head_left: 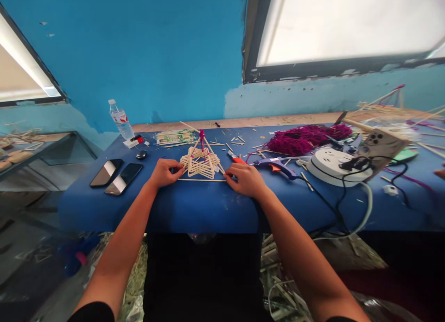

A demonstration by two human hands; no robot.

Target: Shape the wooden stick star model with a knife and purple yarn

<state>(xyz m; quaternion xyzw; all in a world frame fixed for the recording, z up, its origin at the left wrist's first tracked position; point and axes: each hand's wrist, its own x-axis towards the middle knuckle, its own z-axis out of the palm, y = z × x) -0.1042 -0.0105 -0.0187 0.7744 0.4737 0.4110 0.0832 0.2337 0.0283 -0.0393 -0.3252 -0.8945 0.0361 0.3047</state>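
Note:
A small structure of pale thin sticks [199, 168] stands on the blue table between my hands, its sticks stacked criss-cross in layers. Longer sticks rise from it to a peak bound with purple yarn [202, 134]. At its left corner my left hand [167, 172] has thumb and fingers pinched on the end of a slanting stick. My right hand [245, 178] pinches the lower end of another slanting stick at the right corner. One straight stick [205, 180] lies across the front, between the two hands. Fingertip contact is small and partly hidden.
Right of my right hand lie a blue glue gun [276, 166], purple yarn [295, 140] and a white round power strip [330, 166] with cables. Two phones [124, 178] lie at left, near a water bottle [121, 120]. Patterned sticks [176, 137] lie behind the structure.

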